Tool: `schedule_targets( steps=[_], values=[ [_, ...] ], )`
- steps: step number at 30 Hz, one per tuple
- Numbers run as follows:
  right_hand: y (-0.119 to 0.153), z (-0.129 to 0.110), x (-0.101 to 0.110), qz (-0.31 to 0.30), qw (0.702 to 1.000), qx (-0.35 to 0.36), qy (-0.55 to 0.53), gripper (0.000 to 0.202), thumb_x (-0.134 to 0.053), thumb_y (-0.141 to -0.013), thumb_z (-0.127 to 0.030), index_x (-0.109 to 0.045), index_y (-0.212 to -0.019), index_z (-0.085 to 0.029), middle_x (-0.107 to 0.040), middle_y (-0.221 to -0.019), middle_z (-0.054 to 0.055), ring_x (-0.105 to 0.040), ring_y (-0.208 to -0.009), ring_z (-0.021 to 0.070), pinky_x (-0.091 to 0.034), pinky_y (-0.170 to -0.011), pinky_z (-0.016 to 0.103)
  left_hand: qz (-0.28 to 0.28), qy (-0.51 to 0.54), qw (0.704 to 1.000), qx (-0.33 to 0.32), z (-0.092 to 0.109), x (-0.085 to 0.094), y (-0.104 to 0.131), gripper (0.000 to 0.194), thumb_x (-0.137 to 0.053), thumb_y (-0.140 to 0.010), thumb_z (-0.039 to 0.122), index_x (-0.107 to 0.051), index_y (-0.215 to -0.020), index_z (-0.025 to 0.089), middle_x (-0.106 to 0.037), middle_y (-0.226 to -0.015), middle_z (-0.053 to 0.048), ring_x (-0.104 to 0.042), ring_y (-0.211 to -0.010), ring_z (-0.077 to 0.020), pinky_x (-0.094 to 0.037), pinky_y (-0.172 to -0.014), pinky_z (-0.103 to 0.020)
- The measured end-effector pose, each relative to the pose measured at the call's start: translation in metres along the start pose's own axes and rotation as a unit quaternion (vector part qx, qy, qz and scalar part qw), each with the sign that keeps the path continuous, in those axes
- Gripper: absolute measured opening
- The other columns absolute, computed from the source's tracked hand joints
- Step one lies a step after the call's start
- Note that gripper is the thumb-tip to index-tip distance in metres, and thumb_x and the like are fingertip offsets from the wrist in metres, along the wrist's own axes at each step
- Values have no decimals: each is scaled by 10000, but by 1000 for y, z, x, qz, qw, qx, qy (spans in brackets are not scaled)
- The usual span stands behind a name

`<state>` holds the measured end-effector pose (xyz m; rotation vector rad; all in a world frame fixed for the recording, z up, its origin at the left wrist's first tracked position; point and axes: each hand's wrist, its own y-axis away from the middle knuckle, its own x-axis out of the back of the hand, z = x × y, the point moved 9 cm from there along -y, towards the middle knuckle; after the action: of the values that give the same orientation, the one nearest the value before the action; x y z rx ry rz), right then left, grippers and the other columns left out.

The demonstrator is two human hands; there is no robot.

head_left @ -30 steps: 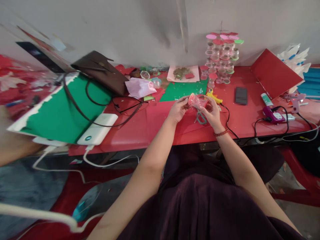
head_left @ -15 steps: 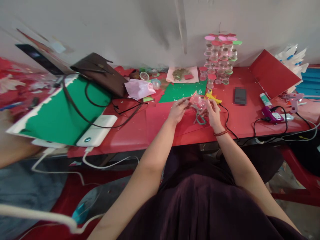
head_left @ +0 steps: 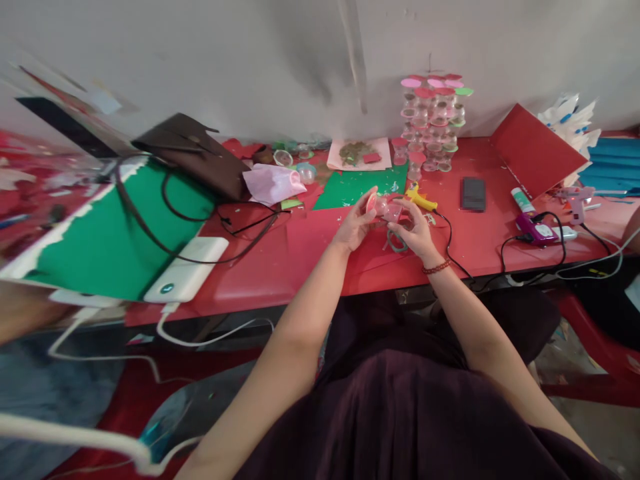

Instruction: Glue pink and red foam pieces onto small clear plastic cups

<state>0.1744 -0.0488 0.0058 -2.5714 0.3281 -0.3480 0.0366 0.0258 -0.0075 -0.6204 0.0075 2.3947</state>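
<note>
My left hand [head_left: 352,228] is closed around one end of a piece made of small clear plastic cups [head_left: 384,208], where a reddish disc shows. The fingers of my right hand [head_left: 419,233] pinch the piece's other end. The piece lies sideways between both hands, just above the red table. Below it, partly covered by my right hand, are grey-green scissors handles [head_left: 397,241]. A yellow glue gun [head_left: 421,197] rests beyond my right hand, its black cord running toward the table's front edge.
A stacked tower of clear cups with coloured discs [head_left: 433,123] stands near the wall. Left are a brown bag [head_left: 193,150], a green board [head_left: 125,227] and a white power bank [head_left: 187,270]. Right are a dark flat box [head_left: 473,194], a red folder [head_left: 537,150] and a purple device [head_left: 537,229].
The cup piece has been turned and moved slightly left and down. My left fingers have wrapped further round its end, and my right fingers have shifted their hold. The view has shifted slightly.
</note>
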Motion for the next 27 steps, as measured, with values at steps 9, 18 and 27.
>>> schedule_targets(
  steps=[9,18,27],
  values=[
    [2,1,0,9,999,-16,-40,617,-748,-897,-597,-634,-1439,-323,-579,-1597,91,-583,-1438,275,-576,-1129,472,21,-12,999,-43,7,0,1,536,-956,-652,241,-724,-1130,316,-737,-1032,30,-708,-927,-135,-574,-870,-275],
    [-1,-1,3,19,1000,1,-23,530,-692,-938,-587,-692,-1375,-288,-658,-1515,96,-579,-1463,253,-472,-1246,469,-13,37,999,2,2,0,1,497,-916,-733,559,-755,-1113,281,-779,-1144,-41,-741,-986,-192,-630,-883,-334],
    [0,0,10,51,997,-32,-44,530,-642,-944,-666,-746,-1313,-301,-707,-1469,70,-643,-1397,259,-498,-1220,499,-4,18,1000,10,-2,3,-2,468,-960,-668,282,-824,-1115,251,-805,-1105,-41,-750,-969,-159,-596,-881,-273]
  ],
)
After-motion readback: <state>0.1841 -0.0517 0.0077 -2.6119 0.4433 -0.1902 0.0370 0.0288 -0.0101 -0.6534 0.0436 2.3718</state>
